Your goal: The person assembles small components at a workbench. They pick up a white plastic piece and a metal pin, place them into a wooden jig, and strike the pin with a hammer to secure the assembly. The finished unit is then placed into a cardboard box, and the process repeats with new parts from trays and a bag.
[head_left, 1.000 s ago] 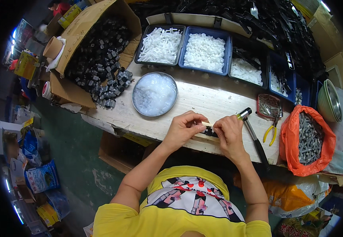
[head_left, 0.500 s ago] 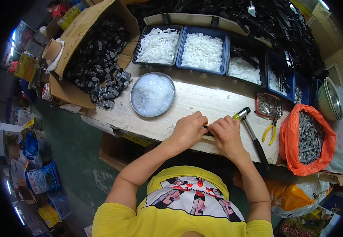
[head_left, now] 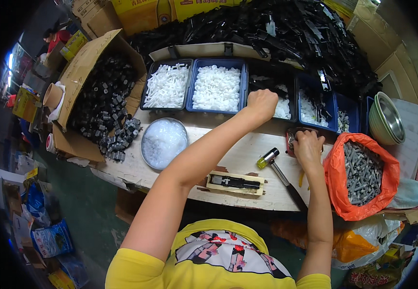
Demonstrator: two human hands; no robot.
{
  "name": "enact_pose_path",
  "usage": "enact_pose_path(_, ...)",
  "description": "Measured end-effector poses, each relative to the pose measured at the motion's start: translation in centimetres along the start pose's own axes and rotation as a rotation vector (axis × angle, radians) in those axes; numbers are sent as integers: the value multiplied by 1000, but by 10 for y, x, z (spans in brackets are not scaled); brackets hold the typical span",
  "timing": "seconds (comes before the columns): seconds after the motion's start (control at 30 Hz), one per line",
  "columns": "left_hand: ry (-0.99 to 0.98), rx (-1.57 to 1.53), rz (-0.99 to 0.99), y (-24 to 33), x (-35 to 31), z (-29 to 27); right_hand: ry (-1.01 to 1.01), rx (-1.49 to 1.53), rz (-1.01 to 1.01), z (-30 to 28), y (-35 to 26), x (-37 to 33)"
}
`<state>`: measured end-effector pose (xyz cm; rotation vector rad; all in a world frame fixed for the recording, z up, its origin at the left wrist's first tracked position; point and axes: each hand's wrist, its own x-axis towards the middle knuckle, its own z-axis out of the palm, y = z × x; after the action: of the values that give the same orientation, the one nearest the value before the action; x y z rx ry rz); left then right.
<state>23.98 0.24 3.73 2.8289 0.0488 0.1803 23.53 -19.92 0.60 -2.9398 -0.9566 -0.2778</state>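
Fingers of my left hand [head_left: 263, 104] are curled in tightly over the black tray [head_left: 294, 103] of white parts, and I cannot tell whether they pinch anything; my right hand [head_left: 308, 147] has its fingers bent down into the small red tray [head_left: 290, 150], where any grip is hidden too. Half a second ago both hands met over the pale holder [head_left: 247, 191] at the near edge of the table [head_left: 201, 125]; now they have parted, and it lies uncovered with the black assembly [head_left: 238, 182] lengthwise inside. From that holder, my left hand is between twelve and one o'clock, my right at two. The hammer [head_left: 295, 195] lies near it at three o'clock, and the round metal bowl [head_left: 157, 167] of glossy whitish stuff sits at ten. My right arm now mostly covers the yellow pliers [head_left: 302, 178], which showed plainly before.
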Motion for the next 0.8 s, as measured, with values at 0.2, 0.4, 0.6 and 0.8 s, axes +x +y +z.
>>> enact_pose_path(0.2,20,-35,13,-14,10,8,43,117,-19,-1,7,-6)
enact_pose_path(0.4,182,-424,64,-33,2,-5,171,167,-34,-10,11,-11)
enact_pose_path(0.6,-237,-1369,-237,-15,-71,-40,227,180,-194,-38,-13,-21)
enact_pose_path(0.8,-297,-1746,-316,-3,-151,-19,237,383,-488,-78,-69,-31)
